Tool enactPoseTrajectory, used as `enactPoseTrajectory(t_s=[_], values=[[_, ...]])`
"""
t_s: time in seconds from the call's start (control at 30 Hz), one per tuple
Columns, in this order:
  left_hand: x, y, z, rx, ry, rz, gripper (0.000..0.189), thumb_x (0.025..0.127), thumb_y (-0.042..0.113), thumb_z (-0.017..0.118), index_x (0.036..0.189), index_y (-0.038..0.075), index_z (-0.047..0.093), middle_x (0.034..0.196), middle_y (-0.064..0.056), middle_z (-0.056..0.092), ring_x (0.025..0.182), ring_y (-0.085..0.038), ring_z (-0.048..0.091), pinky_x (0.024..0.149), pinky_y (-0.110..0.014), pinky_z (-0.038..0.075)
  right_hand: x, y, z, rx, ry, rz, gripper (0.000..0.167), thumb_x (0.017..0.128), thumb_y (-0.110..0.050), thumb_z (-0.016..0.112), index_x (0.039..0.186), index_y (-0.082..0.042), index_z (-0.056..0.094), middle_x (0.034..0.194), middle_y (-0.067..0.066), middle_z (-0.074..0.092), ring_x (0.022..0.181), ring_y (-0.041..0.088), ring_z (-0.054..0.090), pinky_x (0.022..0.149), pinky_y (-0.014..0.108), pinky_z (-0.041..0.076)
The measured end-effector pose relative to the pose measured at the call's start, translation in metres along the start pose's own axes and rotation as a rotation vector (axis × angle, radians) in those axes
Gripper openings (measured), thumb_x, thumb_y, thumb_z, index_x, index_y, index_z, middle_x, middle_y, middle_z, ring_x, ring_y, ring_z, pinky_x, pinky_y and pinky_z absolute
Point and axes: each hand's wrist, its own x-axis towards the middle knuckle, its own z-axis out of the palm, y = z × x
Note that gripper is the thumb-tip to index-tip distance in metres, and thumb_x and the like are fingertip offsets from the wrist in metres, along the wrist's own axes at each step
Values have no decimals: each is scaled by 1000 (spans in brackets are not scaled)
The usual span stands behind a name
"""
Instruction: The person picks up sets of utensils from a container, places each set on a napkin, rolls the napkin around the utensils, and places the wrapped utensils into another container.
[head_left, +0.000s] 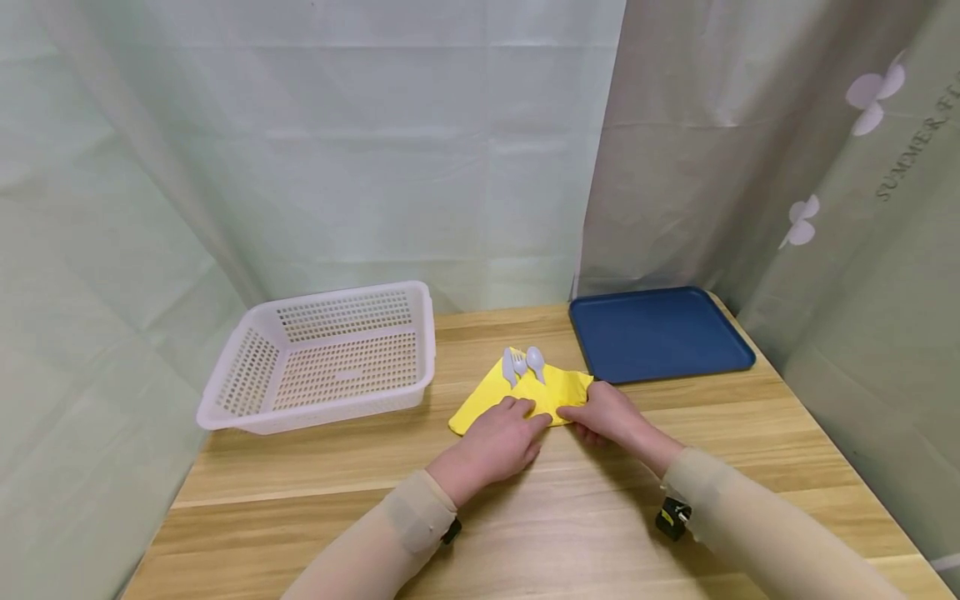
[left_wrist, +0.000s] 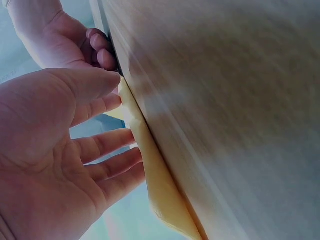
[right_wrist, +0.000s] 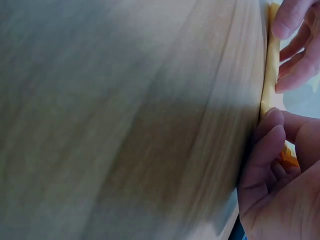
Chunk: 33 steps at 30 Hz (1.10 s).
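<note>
A yellow cloth napkin (head_left: 483, 404) lies partly folded on the wooden table. Tucked at its far side are a pale knife (head_left: 509, 368), a fork (head_left: 519, 363) and a spoon (head_left: 536, 362), their lower ends hidden by the fold. My left hand (head_left: 501, 437) rests its extended fingertips on the near part of the cloth; in the left wrist view those fingers (left_wrist: 107, 145) lie spread against the napkin (left_wrist: 160, 190). At the napkin's right end, my right hand (head_left: 618, 415) pinches the fabric between thumb and curled fingers, also seen in the right wrist view.
To the left stands a white perforated plastic basket (head_left: 315, 410). A dark blue tray (head_left: 663, 333) lies at the back right, close beyond my right hand. Pale curtains (head_left: 420, 150) enclose the table's back and sides.
</note>
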Motion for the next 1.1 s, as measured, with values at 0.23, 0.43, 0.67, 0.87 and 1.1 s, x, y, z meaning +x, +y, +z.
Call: enactPoseTrajectory(t_s=[0.23, 0.43, 0.67, 0.87, 1.1], values=[[1, 0, 0, 7, 4, 4, 37, 108, 32, 70, 142, 18, 72, 135, -11, 69, 122, -28, 66, 107, -38, 55, 1, 0, 0, -49, 7, -8, 35, 99, -34, 82, 77, -8, 72, 63, 5, 70, 47, 15, 62, 45, 26, 50], [1, 0, 0, 12, 0, 6, 36, 108, 32, 70, 141, 18, 72, 134, -11, 69, 120, -27, 67, 107, -37, 55, 0, 0, 1, -75, 16, -14, 43, 100, -41, 81, 72, -8, 72, 59, 4, 68, 44, 14, 59, 45, 26, 48], [1, -1, 1, 15, -3, 4, 37, 109, 32, 70, 142, 17, 72, 135, -11, 69, 121, -27, 66, 107, -37, 55, -1, 2, 4, -156, 72, -84, 36, 97, -36, 82, 78, -9, 68, 55, 4, 64, 46, 18, 61, 48, 30, 47], [0, -1, 2, 17, 12, 11, 35, 108, 31, 70, 141, 17, 72, 132, -11, 70, 119, -27, 67, 106, -37, 56, -5, -1, 7, -238, 183, -184, 30, 93, -35, 79, 87, -10, 65, 71, 2, 61, 63, 23, 58, 58, 39, 46], [1, -1, 0, 21, 13, 19, 36, 108, 32, 71, 141, 16, 72, 132, -11, 70, 119, -27, 67, 107, -37, 55, -4, 3, 7, -244, 173, -185, 41, 95, -41, 82, 100, -2, 70, 80, 7, 63, 68, 25, 57, 60, 40, 47]])
